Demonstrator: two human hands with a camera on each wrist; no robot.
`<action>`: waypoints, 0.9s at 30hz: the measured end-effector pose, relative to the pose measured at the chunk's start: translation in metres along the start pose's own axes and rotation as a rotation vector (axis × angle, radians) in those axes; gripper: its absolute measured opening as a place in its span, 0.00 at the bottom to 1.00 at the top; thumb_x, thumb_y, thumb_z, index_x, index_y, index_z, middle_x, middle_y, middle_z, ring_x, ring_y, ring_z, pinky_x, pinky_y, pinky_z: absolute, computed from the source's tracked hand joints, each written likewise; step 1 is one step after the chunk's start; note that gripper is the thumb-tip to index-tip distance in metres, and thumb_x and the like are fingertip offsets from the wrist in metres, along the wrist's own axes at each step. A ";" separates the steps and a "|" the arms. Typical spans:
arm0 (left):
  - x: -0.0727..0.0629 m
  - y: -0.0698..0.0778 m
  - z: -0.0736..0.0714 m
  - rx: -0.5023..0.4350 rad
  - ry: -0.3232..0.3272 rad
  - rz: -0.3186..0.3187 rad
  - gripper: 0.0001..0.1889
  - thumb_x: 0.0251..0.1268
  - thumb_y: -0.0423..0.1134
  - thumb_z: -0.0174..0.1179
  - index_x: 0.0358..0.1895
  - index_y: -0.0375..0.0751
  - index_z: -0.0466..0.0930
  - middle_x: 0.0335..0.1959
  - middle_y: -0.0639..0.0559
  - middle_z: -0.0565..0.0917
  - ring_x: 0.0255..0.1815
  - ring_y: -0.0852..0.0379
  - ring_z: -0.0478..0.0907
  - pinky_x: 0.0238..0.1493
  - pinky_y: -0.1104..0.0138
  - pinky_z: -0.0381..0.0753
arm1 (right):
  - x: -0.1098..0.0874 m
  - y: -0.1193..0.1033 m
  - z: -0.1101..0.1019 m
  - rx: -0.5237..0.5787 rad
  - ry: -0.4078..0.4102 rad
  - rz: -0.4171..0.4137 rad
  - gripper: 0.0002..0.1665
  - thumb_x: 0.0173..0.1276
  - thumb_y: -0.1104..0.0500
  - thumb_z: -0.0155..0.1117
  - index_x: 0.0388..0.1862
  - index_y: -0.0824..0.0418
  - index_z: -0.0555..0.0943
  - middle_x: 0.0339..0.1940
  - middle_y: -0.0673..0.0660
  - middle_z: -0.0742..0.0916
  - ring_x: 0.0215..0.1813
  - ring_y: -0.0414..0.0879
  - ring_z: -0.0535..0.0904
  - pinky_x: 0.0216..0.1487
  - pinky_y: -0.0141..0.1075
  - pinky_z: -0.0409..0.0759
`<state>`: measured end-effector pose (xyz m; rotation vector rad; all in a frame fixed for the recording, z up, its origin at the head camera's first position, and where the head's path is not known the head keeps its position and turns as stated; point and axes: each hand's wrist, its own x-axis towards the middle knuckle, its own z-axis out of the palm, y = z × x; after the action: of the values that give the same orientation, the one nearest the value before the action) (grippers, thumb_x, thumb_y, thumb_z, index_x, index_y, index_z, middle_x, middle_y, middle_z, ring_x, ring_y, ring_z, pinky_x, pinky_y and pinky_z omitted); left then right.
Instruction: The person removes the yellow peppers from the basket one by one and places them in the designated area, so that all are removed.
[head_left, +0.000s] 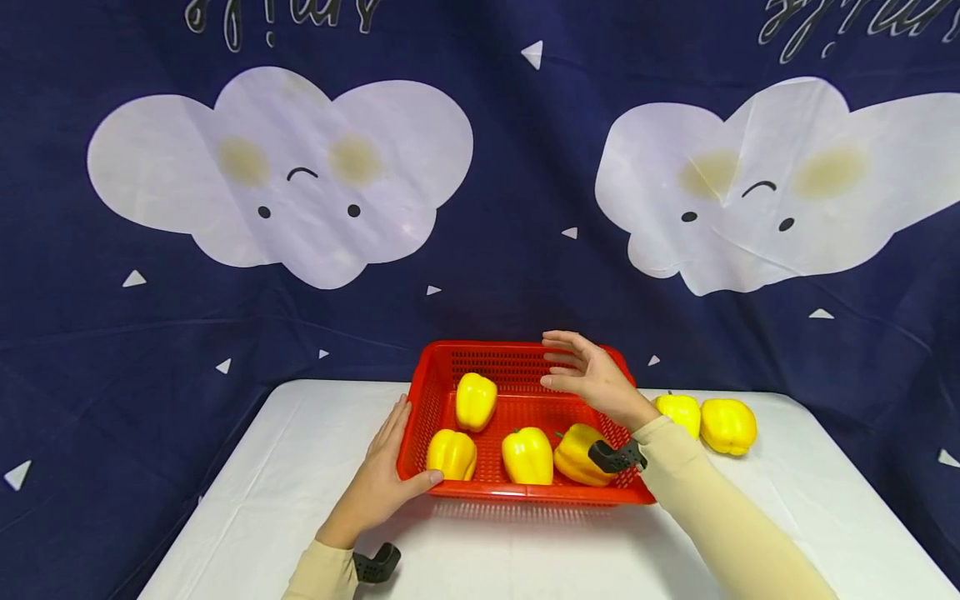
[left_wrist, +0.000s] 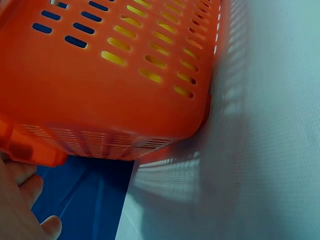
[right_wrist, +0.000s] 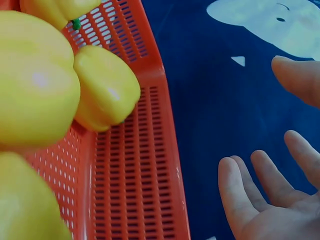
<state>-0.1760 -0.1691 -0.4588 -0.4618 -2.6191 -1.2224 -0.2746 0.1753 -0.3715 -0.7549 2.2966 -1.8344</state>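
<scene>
- left lettering (head_left: 281, 17) on the dark blue backdrop (head_left: 517, 208): upside-down cursive, cut off up top, can't make out the word
- right lettering (head_left: 855, 25), same cloth: same deal, can't read it either

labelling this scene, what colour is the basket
The basket is red, seen best in the head view.

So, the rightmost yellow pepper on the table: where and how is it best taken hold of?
The rightmost pepper is probably best taken around its bulging body, coming from above and the right in the head view: the neighbouring pepper sits close on its left, while its right side is unobstructed.
</scene>
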 end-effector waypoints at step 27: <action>0.001 -0.002 0.001 -0.014 -0.004 0.012 0.56 0.57 0.57 0.71 0.82 0.41 0.47 0.83 0.49 0.44 0.81 0.40 0.46 0.70 0.33 0.53 | 0.048 0.020 0.064 -0.040 -0.022 0.190 0.43 0.63 0.61 0.73 0.75 0.58 0.66 0.74 0.63 0.69 0.73 0.62 0.67 0.65 0.53 0.75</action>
<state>-0.1774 -0.1695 -0.4600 -0.4829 -2.6084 -1.2387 -0.2987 0.1004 -0.3967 -0.5377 2.3081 -1.6944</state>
